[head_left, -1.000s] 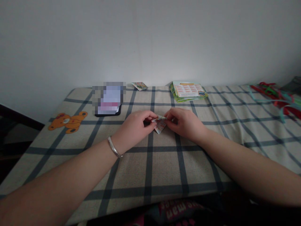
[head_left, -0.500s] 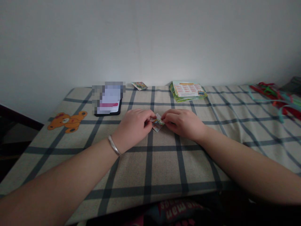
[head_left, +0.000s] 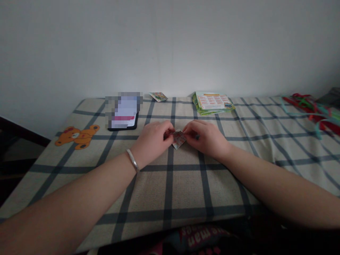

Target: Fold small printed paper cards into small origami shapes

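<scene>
Between my two hands is a small piece of folded printed paper [head_left: 179, 140], raised off the checked cloth at its upper side. My left hand [head_left: 156, 141] pinches its left edge between thumb and fingers; a silver bangle [head_left: 132, 160] circles that wrist. On the other side, my right hand [head_left: 204, 138] has its fingertips closed on the paper's right edge. The fingertips cover parts of both edges, so the exact folds are hard to make out.
A phone [head_left: 123, 112] lies at the back left, near a bear cutout [head_left: 77, 136]. Along the wall are another folded paper [head_left: 158, 96] and a stack of printed sheets [head_left: 213, 102]. Coloured ribbons [head_left: 313, 109] lie at the far right of the checked tablecloth [head_left: 148, 191].
The paper has tilted up, and a different printed face of it now shows. Both hands have shifted slightly and keep their pinch on it.
</scene>
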`<state>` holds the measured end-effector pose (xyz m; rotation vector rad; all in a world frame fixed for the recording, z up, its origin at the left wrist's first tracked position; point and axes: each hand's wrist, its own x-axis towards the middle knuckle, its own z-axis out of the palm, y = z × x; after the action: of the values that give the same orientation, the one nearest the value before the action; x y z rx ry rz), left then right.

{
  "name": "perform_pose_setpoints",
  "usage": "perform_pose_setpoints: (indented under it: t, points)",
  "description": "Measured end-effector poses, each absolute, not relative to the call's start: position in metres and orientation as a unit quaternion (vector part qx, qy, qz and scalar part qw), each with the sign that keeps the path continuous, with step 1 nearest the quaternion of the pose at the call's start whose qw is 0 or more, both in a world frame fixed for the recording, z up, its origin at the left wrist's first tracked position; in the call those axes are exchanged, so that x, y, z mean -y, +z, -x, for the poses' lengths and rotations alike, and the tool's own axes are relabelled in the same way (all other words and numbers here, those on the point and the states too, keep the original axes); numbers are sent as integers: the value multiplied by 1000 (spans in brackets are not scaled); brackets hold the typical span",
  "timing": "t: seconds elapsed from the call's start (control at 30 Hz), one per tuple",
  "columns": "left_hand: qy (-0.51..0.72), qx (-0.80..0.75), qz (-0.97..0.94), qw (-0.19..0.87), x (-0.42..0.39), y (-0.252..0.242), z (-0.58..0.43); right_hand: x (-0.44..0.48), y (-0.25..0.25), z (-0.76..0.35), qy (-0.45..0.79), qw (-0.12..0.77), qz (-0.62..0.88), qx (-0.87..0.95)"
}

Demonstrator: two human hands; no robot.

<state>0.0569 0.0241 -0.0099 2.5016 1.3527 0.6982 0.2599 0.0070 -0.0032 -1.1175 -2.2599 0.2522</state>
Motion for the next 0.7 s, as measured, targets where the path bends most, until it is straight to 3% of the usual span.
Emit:
perform_pose_setpoints:
  t: [0.27, 0.7]
  points:
    - [239, -451, -854, 98, -22, -9, -61, -10, -10, -257, 180, 358, 488, 776]
    - [218, -467, -855, 55, -26, -11, -63, -5, -4, -253, 117, 322, 451, 824]
